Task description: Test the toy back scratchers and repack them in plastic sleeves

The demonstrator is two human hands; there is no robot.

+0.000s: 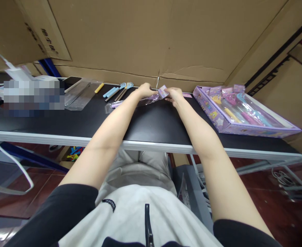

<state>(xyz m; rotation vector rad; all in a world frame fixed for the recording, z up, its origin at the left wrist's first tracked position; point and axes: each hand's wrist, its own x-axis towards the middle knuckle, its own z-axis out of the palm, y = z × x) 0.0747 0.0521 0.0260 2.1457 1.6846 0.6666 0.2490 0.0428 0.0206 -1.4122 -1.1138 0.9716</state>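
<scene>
Just above the frame's centre, a small printed card sits between the hands, apparently topping a clear bag with purple showing inside; the bag's long axis runs leftward and slightly down, beneath the left forearm; the right hand pinches the card from its right, the left hand pinches the bag beside it, both about equally near; right on the desk stands a purple box

Cardbd wall behind blk tbl; wht cable far L; multicol pcs below tbl; coiled cord low R
</scene>
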